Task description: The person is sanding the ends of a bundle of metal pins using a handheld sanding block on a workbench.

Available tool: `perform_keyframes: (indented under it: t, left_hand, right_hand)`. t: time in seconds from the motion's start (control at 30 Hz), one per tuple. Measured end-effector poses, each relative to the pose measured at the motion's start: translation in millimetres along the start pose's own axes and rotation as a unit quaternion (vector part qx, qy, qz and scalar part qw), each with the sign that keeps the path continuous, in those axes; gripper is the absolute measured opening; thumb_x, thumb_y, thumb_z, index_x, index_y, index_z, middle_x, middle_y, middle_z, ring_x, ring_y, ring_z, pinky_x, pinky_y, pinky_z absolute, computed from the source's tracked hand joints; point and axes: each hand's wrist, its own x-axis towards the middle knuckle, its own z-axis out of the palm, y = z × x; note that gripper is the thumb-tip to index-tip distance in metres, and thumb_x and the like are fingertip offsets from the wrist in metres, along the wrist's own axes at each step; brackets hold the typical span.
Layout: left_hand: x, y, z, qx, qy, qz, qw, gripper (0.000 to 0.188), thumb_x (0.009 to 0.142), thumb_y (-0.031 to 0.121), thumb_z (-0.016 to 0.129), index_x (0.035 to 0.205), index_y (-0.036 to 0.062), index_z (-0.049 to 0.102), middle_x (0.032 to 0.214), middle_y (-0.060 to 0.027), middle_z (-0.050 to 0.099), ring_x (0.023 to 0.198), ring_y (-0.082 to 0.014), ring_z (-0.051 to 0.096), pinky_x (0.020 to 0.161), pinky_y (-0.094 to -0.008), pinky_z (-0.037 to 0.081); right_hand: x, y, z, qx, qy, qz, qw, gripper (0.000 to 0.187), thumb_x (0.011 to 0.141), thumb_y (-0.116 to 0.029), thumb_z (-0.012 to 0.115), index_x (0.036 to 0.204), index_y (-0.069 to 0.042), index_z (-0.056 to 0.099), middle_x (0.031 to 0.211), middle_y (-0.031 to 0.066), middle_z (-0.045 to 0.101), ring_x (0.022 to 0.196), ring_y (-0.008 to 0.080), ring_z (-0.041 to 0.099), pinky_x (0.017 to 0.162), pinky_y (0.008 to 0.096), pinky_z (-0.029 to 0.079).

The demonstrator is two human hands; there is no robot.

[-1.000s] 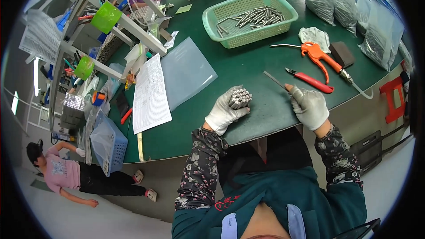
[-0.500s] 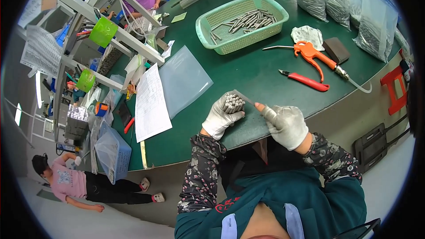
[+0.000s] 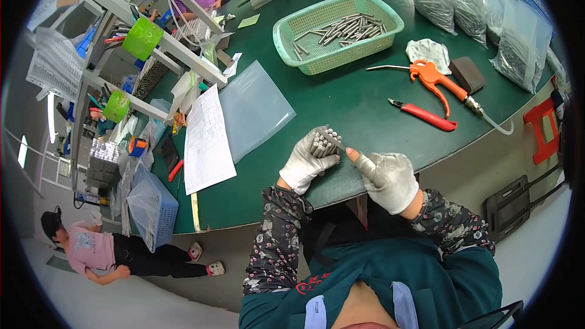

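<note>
A bundle of short metal rods (image 3: 322, 147) stands in my left hand (image 3: 298, 169), whose white-gloved fingers wrap round it with the rod ends facing up. A thin flat grey strip, like a file (image 3: 335, 141), extends from my right hand (image 3: 390, 181) and lies over the rod ends. My right hand is also gloved in white, with a bare fingertip showing, and is closed on the strip's near end. Beyond my hands a light green basket (image 3: 286, 55) holds loose metal rods (image 3: 353, 29).
To the right lie red-handled nippers (image 3: 426, 116), an orange air gun (image 3: 436, 79) with hose, a white cloth (image 3: 428, 52) and a dark block (image 3: 467, 74). Bags of rods (image 3: 518, 55) stand behind. Left are paper (image 3: 207, 146), a plastic sheet (image 3: 256, 109) and a blue basket (image 3: 155, 207). Two people are nearby.
The strip has moved left from the bundle's right side onto the rod ends, my right hand shifting slightly with it. My left hand still grips the bundle.
</note>
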Motion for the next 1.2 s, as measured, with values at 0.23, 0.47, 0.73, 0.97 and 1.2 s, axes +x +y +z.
perform_keyframes:
  t: [0.23,0.47,0.73,0.97,1.2]
  left_hand:
    - [4,-1,2,0.001,-0.023,0.008,1.000,0.053,0.070,-0.009,0.066,0.117,0.0039,0.045,0.105,-0.0011,0.055,0.098,-0.0110,0.052,0.086,-0.0243,0.044]
    - [1,3,3,0.002,-0.018,-0.002,1.000,0.052,0.070,-0.009,0.065,0.116,0.0042,0.046,0.101,-0.0002,0.055,0.093,-0.0096,0.052,0.082,-0.0232,0.044]
    - [1,6,0,0.040,-0.016,-0.030,0.999,0.050,0.070,-0.007,0.067,0.114,0.0042,0.048,0.097,0.0003,0.056,0.088,-0.0086,0.053,0.076,-0.0211,0.046]
    - [3,-2,-2,0.001,-0.016,0.018,1.000,0.050,0.070,-0.009,0.066,0.114,0.0045,0.048,0.103,-0.0003,0.056,0.096,-0.0104,0.053,0.081,-0.0226,0.045]
    - [6,-2,4,-0.014,-0.041,0.026,0.999,0.051,0.070,-0.009,0.065,0.117,0.0049,0.047,0.101,-0.0004,0.057,0.094,-0.0103,0.054,0.078,-0.0221,0.046]
  right_hand:
    - [15,-2,4,-0.074,-0.011,-0.027,0.997,0.055,0.064,-0.006,0.058,0.119,-0.012,0.053,0.058,0.0031,0.048,0.047,0.0196,0.050,0.044,0.0319,0.039]
    - [38,8,8,-0.038,0.054,0.029,0.997,0.048,0.066,-0.003,0.057,0.113,-0.013,0.057,0.056,0.0025,0.048,0.048,0.0200,0.051,0.046,0.0325,0.040]
    - [11,3,-1,-0.005,0.020,0.003,1.000,0.059,0.063,-0.001,0.058,0.121,-0.014,0.051,0.057,0.0025,0.048,0.046,0.0185,0.049,0.043,0.0321,0.039]
    - [9,2,3,-0.035,-0.004,-0.016,0.999,0.060,0.063,-0.003,0.059,0.122,-0.013,0.051,0.056,0.0019,0.047,0.045,0.0180,0.049,0.043,0.0321,0.038]
    - [43,10,15,-0.065,0.006,-0.036,0.997,0.048,0.066,-0.004,0.057,0.113,-0.013,0.057,0.057,0.0033,0.049,0.048,0.0193,0.051,0.044,0.0332,0.040]
